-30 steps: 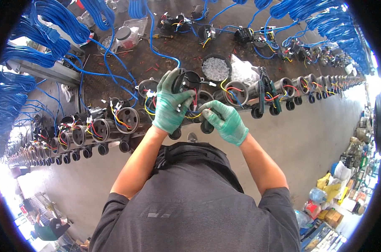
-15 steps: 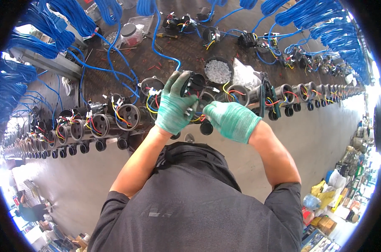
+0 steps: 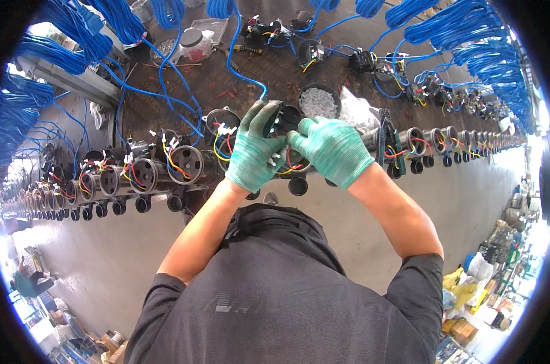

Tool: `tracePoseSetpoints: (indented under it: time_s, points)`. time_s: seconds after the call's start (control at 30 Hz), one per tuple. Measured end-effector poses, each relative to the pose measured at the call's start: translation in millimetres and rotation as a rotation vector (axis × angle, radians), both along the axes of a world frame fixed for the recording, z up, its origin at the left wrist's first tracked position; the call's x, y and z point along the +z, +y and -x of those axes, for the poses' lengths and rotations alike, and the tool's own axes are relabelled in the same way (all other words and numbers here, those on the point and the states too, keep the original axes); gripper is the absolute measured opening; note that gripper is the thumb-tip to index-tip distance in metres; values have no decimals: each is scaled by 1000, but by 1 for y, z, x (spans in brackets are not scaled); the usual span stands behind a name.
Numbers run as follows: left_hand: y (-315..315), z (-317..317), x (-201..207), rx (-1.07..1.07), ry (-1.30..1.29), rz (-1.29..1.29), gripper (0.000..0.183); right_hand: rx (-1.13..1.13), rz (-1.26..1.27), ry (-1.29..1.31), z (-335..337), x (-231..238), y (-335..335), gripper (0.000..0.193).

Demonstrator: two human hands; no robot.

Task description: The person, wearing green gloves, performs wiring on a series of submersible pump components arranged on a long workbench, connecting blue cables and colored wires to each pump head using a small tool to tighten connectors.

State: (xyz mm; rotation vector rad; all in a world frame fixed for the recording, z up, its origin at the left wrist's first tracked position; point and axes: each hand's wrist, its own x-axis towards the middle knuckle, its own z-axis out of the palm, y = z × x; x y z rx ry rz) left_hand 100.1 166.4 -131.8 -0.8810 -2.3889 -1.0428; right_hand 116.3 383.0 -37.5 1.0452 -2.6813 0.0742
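My left hand [image 3: 257, 147], in a green knit glove with dark fingertips, is closed around a black round cable-end cover [image 3: 289, 117]. A blue cable [image 3: 249, 76] runs from this cover up the table. My right hand [image 3: 337, 150], gloved alike, is closed in a pinch at the cover's near right side. What its fingertips hold is hidden. White connectors [image 3: 274, 159] stick out beside my left fingers. Under both hands sits a grey cylindrical motor housing [image 3: 301, 162] with red and yellow wires, partly covered by the gloves.
More motor housings [image 3: 186, 165] with coloured wires line the table's near edge on both sides. Beyond my hands stand a black bowl of white caps [image 3: 319, 102] and a white bag [image 3: 355, 110]. Green-handled pliers [image 3: 385, 142] stand at right. Blue cable coils [image 3: 451, 27] hang along the far side.
My right hand has moved up and left, from the wires below to the side of the black cover. My left hand keeps its hold. The whole view has shifted slightly.
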Motion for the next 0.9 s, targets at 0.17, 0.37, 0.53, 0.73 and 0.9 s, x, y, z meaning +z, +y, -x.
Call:
tracePoseSetpoints:
  time_s: [0.17,0.37,0.53,0.73,0.9]
  points:
    - [-4,-1,0,-40,-47,32,26,-42,70,-209,3,-11,7,10]
    - [-5,-4,4,-75,-68,19,26,-133,490,-323,-9,-31,3,10]
    - [-5,-1,1,-81,-11,4,31,-298,846,-456,-27,-50,-10,12]
    - [-9,-1,0,-143,-92,-11,28,-419,840,-621,-38,-44,-13,27]
    - [-8,-2,2,-147,-123,-69,28,-502,727,-655,-36,-24,10,50]
